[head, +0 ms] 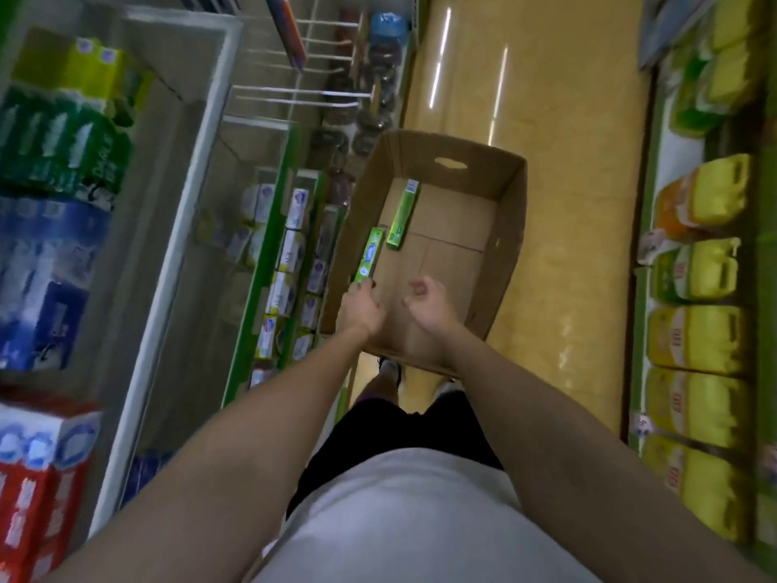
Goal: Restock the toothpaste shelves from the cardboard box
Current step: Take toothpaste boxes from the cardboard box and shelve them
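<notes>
An open cardboard box (504, 229) lies on the yellow floor in the aisle. Inside it, along its left wall, lie two green toothpaste cartons: a nearer one (370, 256) and a farther one (403, 216). My left hand (360, 307) reaches into the box and its fingertips touch the near end of the nearer carton. My right hand (426, 302) hovers over the box's bare bottom, its fingers loosely curled and holding nothing. The toothpaste shelves (290, 263) stand to the left of the box, with small cartons in rows.
Taller shelves at the left hold green, blue and red-white cartons (46, 263). White peg hooks (294, 94) stick out farther along. Yellow and green bags (698, 342) fill the right-hand shelves. The glossy aisle floor (567, 98) runs ahead past the box.
</notes>
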Demonstrator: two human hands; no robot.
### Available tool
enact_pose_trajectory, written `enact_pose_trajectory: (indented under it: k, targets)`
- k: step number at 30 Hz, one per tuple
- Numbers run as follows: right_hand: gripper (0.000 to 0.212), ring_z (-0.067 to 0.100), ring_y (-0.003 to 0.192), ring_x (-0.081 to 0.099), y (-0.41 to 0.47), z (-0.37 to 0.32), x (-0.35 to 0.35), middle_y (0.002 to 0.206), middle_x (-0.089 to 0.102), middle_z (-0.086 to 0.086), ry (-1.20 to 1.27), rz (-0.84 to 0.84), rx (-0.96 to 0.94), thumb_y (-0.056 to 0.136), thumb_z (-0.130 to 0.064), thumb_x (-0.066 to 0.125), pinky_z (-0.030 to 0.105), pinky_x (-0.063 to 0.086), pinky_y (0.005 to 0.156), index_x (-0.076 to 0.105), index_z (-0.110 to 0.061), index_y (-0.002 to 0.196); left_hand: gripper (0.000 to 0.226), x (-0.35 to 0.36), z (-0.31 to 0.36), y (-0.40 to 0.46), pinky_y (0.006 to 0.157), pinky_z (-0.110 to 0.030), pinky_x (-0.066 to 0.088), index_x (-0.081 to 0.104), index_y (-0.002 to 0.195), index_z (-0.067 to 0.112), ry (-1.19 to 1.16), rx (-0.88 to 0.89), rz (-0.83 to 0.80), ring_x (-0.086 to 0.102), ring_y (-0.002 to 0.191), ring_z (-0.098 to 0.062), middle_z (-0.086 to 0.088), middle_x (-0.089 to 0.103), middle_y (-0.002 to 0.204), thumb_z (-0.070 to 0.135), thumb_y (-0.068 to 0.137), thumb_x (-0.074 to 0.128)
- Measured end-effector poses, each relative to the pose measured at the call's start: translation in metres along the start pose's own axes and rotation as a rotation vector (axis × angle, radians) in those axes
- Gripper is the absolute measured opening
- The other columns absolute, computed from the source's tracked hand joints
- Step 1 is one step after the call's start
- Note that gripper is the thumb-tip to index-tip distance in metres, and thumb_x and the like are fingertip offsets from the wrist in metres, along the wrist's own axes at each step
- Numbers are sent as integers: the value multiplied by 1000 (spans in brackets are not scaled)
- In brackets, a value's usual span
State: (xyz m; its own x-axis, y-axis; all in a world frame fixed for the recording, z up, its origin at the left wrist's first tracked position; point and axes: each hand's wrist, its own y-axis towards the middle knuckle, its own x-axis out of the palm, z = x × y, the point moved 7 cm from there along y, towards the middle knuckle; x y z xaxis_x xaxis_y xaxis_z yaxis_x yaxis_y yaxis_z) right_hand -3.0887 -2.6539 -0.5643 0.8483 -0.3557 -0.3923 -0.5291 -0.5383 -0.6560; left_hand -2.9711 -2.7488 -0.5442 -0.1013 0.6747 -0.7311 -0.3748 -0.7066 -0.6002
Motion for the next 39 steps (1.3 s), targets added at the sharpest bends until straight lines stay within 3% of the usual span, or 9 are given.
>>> enact_pose_trajectory:
  k: [5, 10, 15, 20, 23, 27, 32, 36, 39]
  targets:
    - [68, 32, 140, 41, 60, -24, 13, 147, 44, 20, -148, -99, 70, 89, -15, 64, 31, 32, 116, 40, -15, 153, 53, 1, -5, 77, 106, -45, 41, 43, 145, 13, 3, -3, -76, 48, 127, -40, -14, 40, 147, 15, 94, 55]
    - [74, 32, 143, 36, 123, -39, 20, 149, 41, 20, -188, -161, 91, 88, -7, 57, 32, 30, 118, 32, -15, 157, 53, 25, -12, 139, 107, -47, 42, 42, 147, 21, 31, -103, -203, 49, 127, -41, -14, 31, 153, 20, 95, 54]
    - [78, 36, 141, 38, 188, -27, 39, 156, 29, 20, -261, -267, 145, 88, -24, 67, 36, 36, 114, 30, -29, 157, 57, 67, -12, 181, 112, -43, 38, 38, 152, 26, 3, -227, -330, 44, 135, -40, -18, 27, 154, 21, 97, 52]
    - [69, 34, 124, 51, 250, -14, 72, 143, 47, 19, -336, -324, 72, 88, -23, 54, 35, 40, 109, 34, -35, 153, 58, 90, -27, 212, 113, -42, 35, 36, 150, 33, 79, -333, -363, 40, 137, -38, -17, 19, 156, 23, 96, 53]
    - [65, 39, 130, 46, 270, -10, 90, 147, 39, 21, -390, -344, 29, 93, -22, 53, 43, 40, 111, 33, -34, 154, 47, 92, -27, 227, 106, -42, 40, 41, 145, 32, 195, -331, -359, 52, 124, -39, -14, 19, 148, 25, 98, 48]
    - [66, 39, 127, 49, 277, -7, 93, 144, 41, 18, -486, -316, 2, 89, -27, 54, 45, 42, 108, 34, -36, 151, 48, 103, -25, 236, 101, -37, 44, 44, 146, 24, 371, -320, -364, 50, 128, -31, -13, 30, 143, 23, 99, 52]
    - [30, 38, 103, 57, 245, 14, 65, 110, 59, 18, -516, -192, -114, 89, -34, 57, 44, 50, 89, 54, -24, 117, 41, 109, -35, 231, 99, -41, 44, 51, 143, 23, 549, -173, -327, 48, 125, -36, -16, 46, 137, 23, 101, 48]
    - [9, 38, 94, 56, 210, 32, 39, 102, 59, 17, -437, -188, -87, 99, -25, 50, 42, 47, 78, 45, -20, 105, 39, 97, -30, 206, 97, -43, 43, 50, 137, 35, 270, -144, -201, 52, 115, -43, -16, 38, 135, 23, 99, 46]
    - [16, 33, 88, 56, 178, 27, 24, 101, 59, 13, -292, -165, -9, 100, -18, 53, 37, 38, 72, 37, -19, 103, 28, 84, -23, 183, 87, -42, 50, 53, 119, 33, -20, -170, -154, 60, 98, -39, -14, 45, 120, 23, 93, 55]
